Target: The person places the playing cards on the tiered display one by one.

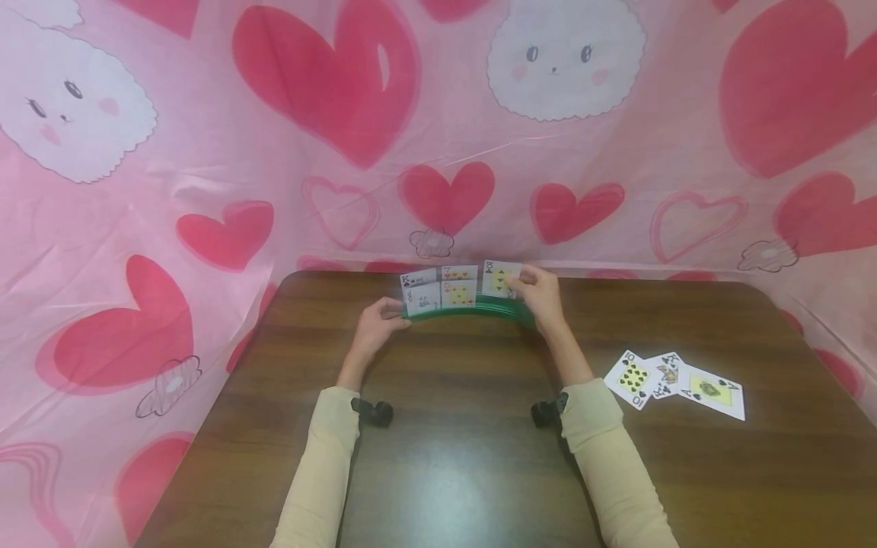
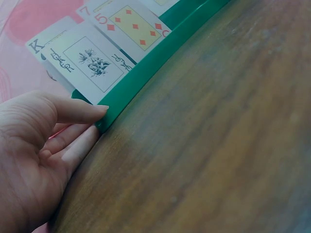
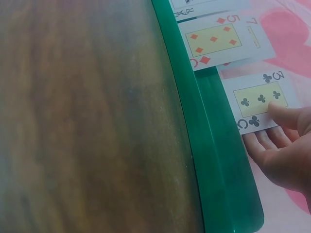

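A curved green card holder (image 1: 503, 307) stands near the table's far edge. My left hand (image 1: 375, 326) pinches its left end, thumb on the front and fingers behind. Standing in the holder are a joker (image 2: 85, 65) before a king (image 2: 36, 47), and a five of diamonds (image 2: 133, 30) before a red seven (image 1: 460, 272). My right hand (image 1: 543, 297) pinches a three of clubs (image 3: 262, 99) between thumb and fingers. That card is just above the holder's right part, to the right of the five, its face towards me.
On the table (image 1: 438, 457) to the right lie three face-up, overlapping cards: a ten of spades (image 1: 630, 378), a king (image 1: 666, 374) and an ace of spades (image 1: 715, 392). A pink heart-patterned cloth (image 1: 479, 137) hangs behind the table. Dark cameras (image 1: 373, 412) sit at both wrists.
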`<state>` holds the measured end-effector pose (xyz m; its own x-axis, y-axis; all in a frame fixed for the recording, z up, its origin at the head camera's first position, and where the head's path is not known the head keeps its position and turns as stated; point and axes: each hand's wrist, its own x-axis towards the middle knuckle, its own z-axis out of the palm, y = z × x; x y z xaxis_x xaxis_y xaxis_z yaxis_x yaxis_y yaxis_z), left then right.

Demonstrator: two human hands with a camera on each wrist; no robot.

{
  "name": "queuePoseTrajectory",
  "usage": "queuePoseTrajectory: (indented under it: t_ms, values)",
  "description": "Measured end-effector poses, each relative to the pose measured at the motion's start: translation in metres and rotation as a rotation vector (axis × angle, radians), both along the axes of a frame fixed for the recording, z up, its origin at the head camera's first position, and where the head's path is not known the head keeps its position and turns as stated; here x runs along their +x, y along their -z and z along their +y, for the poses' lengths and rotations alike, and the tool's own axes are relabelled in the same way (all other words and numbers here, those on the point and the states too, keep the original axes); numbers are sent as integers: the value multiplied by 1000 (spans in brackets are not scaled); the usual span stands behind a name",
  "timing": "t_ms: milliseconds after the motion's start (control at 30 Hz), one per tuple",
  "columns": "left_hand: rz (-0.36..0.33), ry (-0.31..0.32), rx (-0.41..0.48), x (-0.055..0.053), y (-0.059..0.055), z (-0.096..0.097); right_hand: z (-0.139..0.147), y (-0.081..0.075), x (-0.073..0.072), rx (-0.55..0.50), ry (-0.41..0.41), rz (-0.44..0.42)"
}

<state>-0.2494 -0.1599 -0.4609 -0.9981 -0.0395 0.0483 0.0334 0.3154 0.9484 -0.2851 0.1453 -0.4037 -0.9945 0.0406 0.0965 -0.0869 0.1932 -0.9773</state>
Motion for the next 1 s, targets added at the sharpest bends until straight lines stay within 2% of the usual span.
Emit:
queuePoseTrajectory:
  t_ms: [267, 533, 1000]
  values:
    - [-7, 1, 6, 0, 0, 0, -1, 0, 0, -3, 3, -18]
    - [-5, -18, -23, -1, 1, 0, -1, 3, -3, -4, -22, 1]
    - [11, -15, -28, 0, -1, 0, -1, 2, -1, 18, -12, 11]
